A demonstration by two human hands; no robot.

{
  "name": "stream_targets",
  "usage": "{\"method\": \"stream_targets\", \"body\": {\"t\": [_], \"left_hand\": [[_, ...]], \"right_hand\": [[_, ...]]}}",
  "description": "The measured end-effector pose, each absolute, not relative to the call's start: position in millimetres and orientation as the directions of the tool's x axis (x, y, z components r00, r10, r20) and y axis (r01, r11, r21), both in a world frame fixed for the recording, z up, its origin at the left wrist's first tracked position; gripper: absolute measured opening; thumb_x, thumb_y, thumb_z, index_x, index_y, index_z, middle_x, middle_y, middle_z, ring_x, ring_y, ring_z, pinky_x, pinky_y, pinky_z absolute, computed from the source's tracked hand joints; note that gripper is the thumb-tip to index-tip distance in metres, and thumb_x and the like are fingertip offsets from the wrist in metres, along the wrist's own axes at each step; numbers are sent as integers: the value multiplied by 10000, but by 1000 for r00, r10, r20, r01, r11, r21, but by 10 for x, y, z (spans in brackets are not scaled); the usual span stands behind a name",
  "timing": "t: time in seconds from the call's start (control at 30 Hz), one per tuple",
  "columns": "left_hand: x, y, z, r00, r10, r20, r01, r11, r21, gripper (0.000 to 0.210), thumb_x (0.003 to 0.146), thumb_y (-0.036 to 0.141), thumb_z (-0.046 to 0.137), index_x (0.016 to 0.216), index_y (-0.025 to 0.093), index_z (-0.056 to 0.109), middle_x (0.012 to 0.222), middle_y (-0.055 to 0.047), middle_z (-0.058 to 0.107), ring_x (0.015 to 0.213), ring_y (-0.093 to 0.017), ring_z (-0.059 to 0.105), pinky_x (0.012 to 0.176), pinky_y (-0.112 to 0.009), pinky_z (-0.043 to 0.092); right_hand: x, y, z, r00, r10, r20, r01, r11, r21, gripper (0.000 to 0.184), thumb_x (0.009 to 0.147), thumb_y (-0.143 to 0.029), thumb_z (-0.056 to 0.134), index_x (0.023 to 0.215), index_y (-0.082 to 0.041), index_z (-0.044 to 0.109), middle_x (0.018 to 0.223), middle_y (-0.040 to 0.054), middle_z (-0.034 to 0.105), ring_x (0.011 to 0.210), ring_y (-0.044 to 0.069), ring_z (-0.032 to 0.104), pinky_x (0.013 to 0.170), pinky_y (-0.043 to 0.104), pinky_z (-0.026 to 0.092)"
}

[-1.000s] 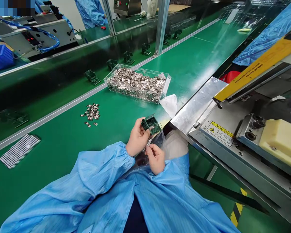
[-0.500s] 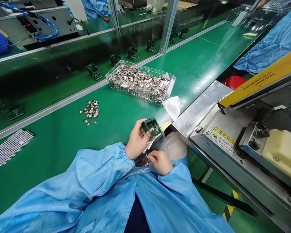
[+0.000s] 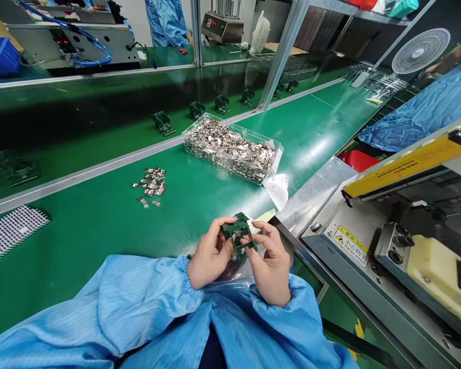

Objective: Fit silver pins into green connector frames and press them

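Between both hands, just above my lap, is a dark green plastic frame with an open middle. My left hand grips its left side, thumb in front. My right hand has its fingers and thumb on the right side; whether a small part sits under those fingertips I cannot make out. A clear plastic bag lies below the hands, partly hidden by them. Ahead on the green bench are a loose pile of small metal pieces and a clear box heaped with similar pieces.
A white-and-dark gridded strip lies at the left. A white scrap sits by the box's near corner. Several green frames stand along the back channel. To the right is a machine with a warning label; a co-worker's blue sleeve shows beyond.
My right hand has risen from the plastic bag to the green frame and now holds its right side. The frame has tilted. My view has tipped upward.
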State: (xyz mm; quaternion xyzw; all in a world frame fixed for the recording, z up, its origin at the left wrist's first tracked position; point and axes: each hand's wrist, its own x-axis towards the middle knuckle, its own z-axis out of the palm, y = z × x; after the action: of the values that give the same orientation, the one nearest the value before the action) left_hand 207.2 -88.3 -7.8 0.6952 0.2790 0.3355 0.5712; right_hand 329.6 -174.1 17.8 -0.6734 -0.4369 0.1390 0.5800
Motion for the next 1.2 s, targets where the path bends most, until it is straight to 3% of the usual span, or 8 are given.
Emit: {"method": "stream_targets", "body": {"t": [0.3, 0.53, 0.67, 0.77, 0.9, 1.0, 1.13, 1.2], "left_hand": [[2044, -923, -26, 647, 741, 179, 14, -246, 969, 320, 932, 266, 507, 1248, 219, 502, 798, -3, 599, 592, -118, 505, 581, -234, 420], [2030, -926, -75, 677, 714, 177, -10, -231, 973, 332, 945, 332, 510, 1256, 216, 491, 806, -17, 599, 633, -128, 533, 588, -237, 435], [2035, -930, 81, 732, 669, 129, 18, -208, 978, 337, 946, 302, 501, 1267, 207, 464, 899, -59, 648, 797, -175, 626, 683, -264, 503], [2120, -982, 341, 852, 518, 73, 54, -226, 973, 326, 937, 248, 490, 1260, 205, 475, 977, -83, 676, 820, -186, 658, 682, -267, 526], [2507, -1031, 697, 989, 134, 57, -19, -269, 963, 473, 907, 205, 544, 1366, 245, 440, 1108, -103, 690, 902, -208, 694, 749, -300, 570], [3111, -1103, 884, 987, -102, 128, -149, -237, 960, 608, 870, 231, 629, 1432, 250, 396, 1233, -129, 656, 1097, -252, 661, 853, -352, 579], [4135, -1479, 1061, 912, -119, 393, -407, -386, 827, 557, 786, 295, 724, 1306, 187, 556, 1339, -161, 591, 1254, -314, 559, 1050, -453, 472], [4601, -1732, 1125, 887, -144, 439, -453, -459, 764, 660, 744, 335, 760, 1331, 145, 528, 1419, -196, 515, 1328, -345, 479, 1128, -487, 380]], "right_hand": [[3205, -1694, 182, 636, 729, 253, 415, -47, -909, 138, 848, -335, 667, 765, -225, 678, 1189, 108, 593, 1113, 277, 571, 945, 441, 451], [3266, -1681, 84, 642, 766, 30, -1, 40, -999, 283, 745, -394, 776, 713, -200, 572, 1150, 105, 631, 1084, 266, 602, 801, 346, 523], [3459, -1896, 139, 518, 850, 93, -36, 130, -991, 346, 793, -308, 751, 1106, -256, 612, 1293, 92, 597, 1139, 250, 587, 852, 361, 525], [3637, -2221, 278, 409, 878, 250, 174, 194, -966, 681, 788, -264, 769, 1399, -309, 472, 1422, 87, 507, 1265, 277, 505, 963, 403, 477], [3922, -2808, 492, 430, 825, 367, 337, 230, -913, 636, 736, -323, 825, 1319, -310, 572, 1277, 81, 619, 1188, 300, 563, 963, 431, 486], [4231, -3392, 578, 686, 590, 424, 379, 207, -902, 603, 704, -363, 842, 1258, -278, 620, 1211, 94, 651, 1127, 305, 606, 944, 441, 509], [4662, -4196, 609, 854, -220, 472, 511, 184, -840, 560, 661, -359, 831, 1172, -231, 638, 1209, 77, 626, 1069, 265, 622, 898, 432, 532], [4826, -4471, 619, 814, -392, 428, 516, 150, -844, 557, 626, -332, 836, 1131, -224, 627, 1220, 62, 607, 1069, 258, 612, 897, 453, 535]]}}
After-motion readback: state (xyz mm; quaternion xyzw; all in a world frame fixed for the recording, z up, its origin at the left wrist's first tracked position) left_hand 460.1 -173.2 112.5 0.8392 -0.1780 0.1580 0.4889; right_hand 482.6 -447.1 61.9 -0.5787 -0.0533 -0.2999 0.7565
